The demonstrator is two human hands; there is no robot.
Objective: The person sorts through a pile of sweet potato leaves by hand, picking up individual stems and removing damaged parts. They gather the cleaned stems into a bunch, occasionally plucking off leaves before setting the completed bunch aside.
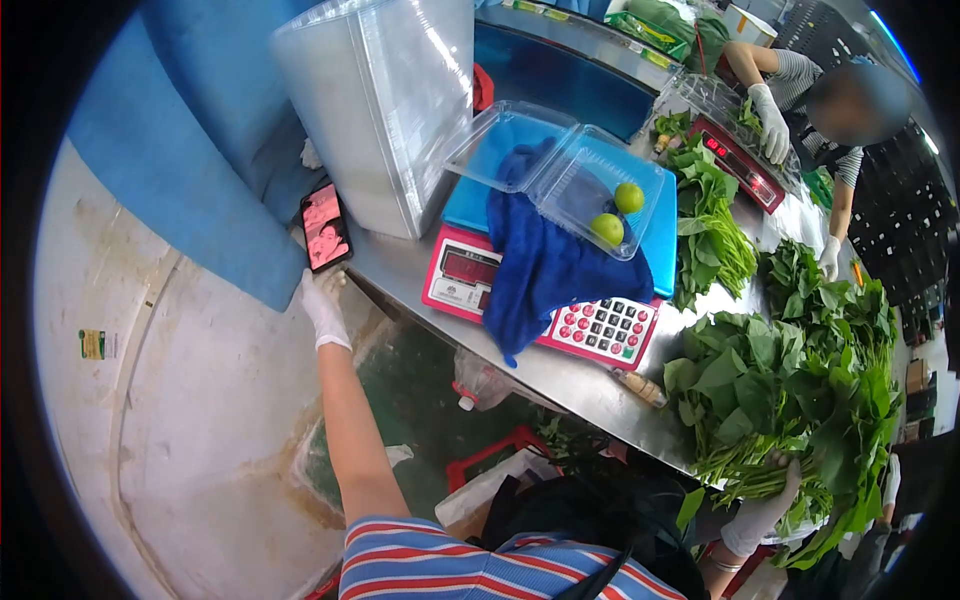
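My left hand (324, 300), in a white glove, reaches out to a phone (325, 227) with a lit screen and touches its lower edge where it leans at the table's left end. At the near right, my gloved right hand (762, 510) grips the stems of a big bunch of leafy greens (790, 390) lying on the steel table (560, 375). Between the hands stands a red and blue scale (470, 280) with a blue cloth (545, 265) draped over it. An open clear clamshell box (590, 190) on the cloth holds two green limes (618, 212).
A tall stack of clear plastic boxes (385, 100) stands behind the phone. More greens (712, 225) lie further along the table. A co-worker's gloved hand (772, 122) is at a second red scale (742, 160) at the far end. A blue sheet (190, 140) hangs at the left.
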